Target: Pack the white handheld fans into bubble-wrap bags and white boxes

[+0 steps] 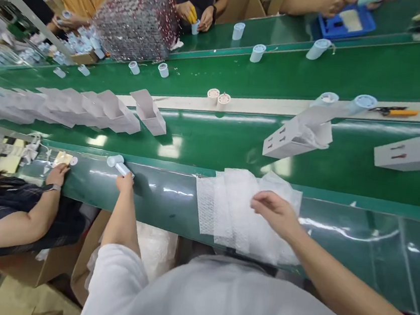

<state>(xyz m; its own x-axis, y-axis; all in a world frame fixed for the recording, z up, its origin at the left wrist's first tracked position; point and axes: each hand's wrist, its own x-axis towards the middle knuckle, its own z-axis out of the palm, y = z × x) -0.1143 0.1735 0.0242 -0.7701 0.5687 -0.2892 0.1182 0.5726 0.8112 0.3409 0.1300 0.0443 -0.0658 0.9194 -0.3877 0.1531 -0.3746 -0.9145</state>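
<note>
Head view: your left hand (pixel 124 183) is closed narrowly around a blue tube (pixel 120 166), which lies on its side at the near belt's (pixel 344 243) edge, its capped end pointing to 10 o'clock. Your right hand (pixel 274 213) sits over a white mesh sheet (pixel 226 215), its fingers (pixel 262 200) curled down onto the sheet. You cannot tell whether they pinch it or only rest on it. The sheet lies on the near belt at 3 o'clock from your left hand, well apart from the tube.

Below your left forearm, at 6 o'clock, a white bag (pixel 156 247) sits beside a carton (pixel 89 250). At 9 o'clock from your left hand, a co-worker's hand (pixel 57 174) reaches the belt near a small yellow card (pixel 62 159).

At 12 o'clock, past the near belt, a row of folded grey cards (pixel 86 109) runs toward 9 o'clock on a wider green belt (pixel 211 150). At 2 o'clock, a slotted card (pixel 295 142) lies under loose film (pixel 310 123). Two cream cups (pixel 218 98) stand on a pale strip (pixel 284 105), with a yellow-handled cutter (pixel 399 112) farther along it. Blue-capped cups (pixel 257 53) stand in a line on the farthest belt (pixel 281 64). Beyond them, at 12 o'clock, a second co-worker's hands (pixel 195 17) hold a yellow item and a cup.
</note>
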